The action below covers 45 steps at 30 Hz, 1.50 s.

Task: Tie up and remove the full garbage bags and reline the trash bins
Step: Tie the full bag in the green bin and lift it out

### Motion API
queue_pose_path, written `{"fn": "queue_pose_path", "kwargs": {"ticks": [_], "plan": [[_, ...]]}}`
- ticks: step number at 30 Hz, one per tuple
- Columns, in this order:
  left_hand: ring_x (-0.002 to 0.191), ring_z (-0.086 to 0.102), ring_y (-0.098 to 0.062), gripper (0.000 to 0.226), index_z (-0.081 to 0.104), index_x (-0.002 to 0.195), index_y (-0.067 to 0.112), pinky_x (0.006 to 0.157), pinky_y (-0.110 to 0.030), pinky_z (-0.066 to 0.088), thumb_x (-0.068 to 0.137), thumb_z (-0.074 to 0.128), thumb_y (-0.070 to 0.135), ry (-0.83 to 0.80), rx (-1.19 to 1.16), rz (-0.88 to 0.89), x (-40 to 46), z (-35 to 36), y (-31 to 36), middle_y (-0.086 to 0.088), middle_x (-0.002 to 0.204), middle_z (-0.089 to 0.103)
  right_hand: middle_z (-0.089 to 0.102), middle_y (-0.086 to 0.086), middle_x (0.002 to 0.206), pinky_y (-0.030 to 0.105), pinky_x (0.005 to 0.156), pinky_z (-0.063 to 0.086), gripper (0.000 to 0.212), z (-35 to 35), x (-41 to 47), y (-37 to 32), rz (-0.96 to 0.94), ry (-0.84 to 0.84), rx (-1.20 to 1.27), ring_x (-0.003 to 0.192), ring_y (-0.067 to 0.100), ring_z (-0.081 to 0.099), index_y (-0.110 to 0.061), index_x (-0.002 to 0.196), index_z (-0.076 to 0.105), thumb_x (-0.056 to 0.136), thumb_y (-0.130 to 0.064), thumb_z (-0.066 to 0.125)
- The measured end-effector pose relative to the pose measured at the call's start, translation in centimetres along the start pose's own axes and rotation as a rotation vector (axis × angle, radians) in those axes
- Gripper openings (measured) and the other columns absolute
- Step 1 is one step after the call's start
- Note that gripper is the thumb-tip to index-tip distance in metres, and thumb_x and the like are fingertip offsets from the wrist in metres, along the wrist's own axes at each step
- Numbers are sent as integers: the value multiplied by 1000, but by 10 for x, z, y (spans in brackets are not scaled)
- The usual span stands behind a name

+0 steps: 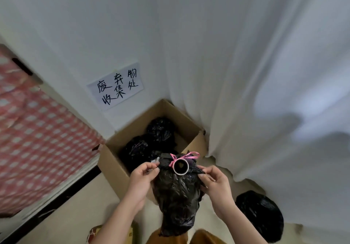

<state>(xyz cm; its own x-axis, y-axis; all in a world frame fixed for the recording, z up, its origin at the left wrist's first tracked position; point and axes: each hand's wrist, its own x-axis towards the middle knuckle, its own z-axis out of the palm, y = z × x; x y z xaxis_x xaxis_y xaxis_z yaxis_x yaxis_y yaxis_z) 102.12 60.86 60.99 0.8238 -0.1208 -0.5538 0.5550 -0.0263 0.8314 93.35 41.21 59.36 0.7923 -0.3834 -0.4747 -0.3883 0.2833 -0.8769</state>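
Two hands hold one full black bag [177, 196] up in front of the person, just short of the box [113, 165]. The left hand [141, 182] pinches the gathered plastic at the left of the bag's neck between thumb and fingertips; the right hand [216, 184] pinches a flap of plastic at the neck's right. Gripping on both sides likely keeps the neck bunched and the weight level, so the knot stays shut while the bag is carried.

A pink string [184, 156] is tied in a bow around the neck, on the side toward the box. A white-rimmed tube [180, 166] stands out of the neck with its open end facing up; whether the string goes round it or only beside it I cannot tell. The tie seems done, so this bag looks ready to be dropped off.

The box stands open on the floor in the corner, and at least two tied bags [149, 143] lie inside it, one with a pink tie showing. Room remains at the box's near side, which suggests the held bag goes there next.

A paper sign [115, 86] with handwritten characters is stuck to the wall above the box, probably marking it as the collection spot. Right of the box, a white curtain [265, 92] hangs to the floor, and another bag [260, 214] sits on the floor at its hem, well apart from the box. Left of the box is a red-checked cloth [37, 130].
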Motion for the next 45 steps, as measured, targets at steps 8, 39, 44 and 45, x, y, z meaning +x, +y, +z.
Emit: {"fn": "queue_pose_path", "kwargs": {"ticks": [8, 39, 44, 45], "plan": [[99, 65, -14, 11, 63, 80, 3, 79, -34, 55, 91, 61, 0, 63, -44, -14, 110, 2, 69, 2, 115, 67, 73, 0, 108, 55, 97, 49, 14, 46, 126, -62, -2, -11, -42, 106, 23, 66, -6, 80, 57, 90, 4, 60], [83, 61, -13, 21, 63, 70, 12, 73, -22, 49, 83, 70, -2, 233, 178, -370, 568, 45, -157, 2, 87, 64, 68, -15, 114, 35, 97, 50, 25, 42, 588, 174, 181, -244, -472, 115, 9, 59, -22, 79, 63, 90, 0, 62], [118, 52, -26, 25, 65, 111, 15, 94, -31, 41, 90, 63, 2, 125, 642, -376, 568, 24, -175, -7, 128, 55, 45, -19, 135, 22, 110, 35, 60, 37, 582, 181, 183, -423, -823, 135, 6, 38, -33, 128, 57, 86, 9, 62], [128, 45, -26, 38, 56, 128, 19, 99, -31, 38, 93, 62, 8, 89, 736, -380, 566, 19, -178, -4, 142, 45, 40, -19, 141, 26, 114, 31, 72, 37, 580, 179, 167, -442, -867, 139, 6, 33, -35, 139, 46, 84, 8, 65]]}}
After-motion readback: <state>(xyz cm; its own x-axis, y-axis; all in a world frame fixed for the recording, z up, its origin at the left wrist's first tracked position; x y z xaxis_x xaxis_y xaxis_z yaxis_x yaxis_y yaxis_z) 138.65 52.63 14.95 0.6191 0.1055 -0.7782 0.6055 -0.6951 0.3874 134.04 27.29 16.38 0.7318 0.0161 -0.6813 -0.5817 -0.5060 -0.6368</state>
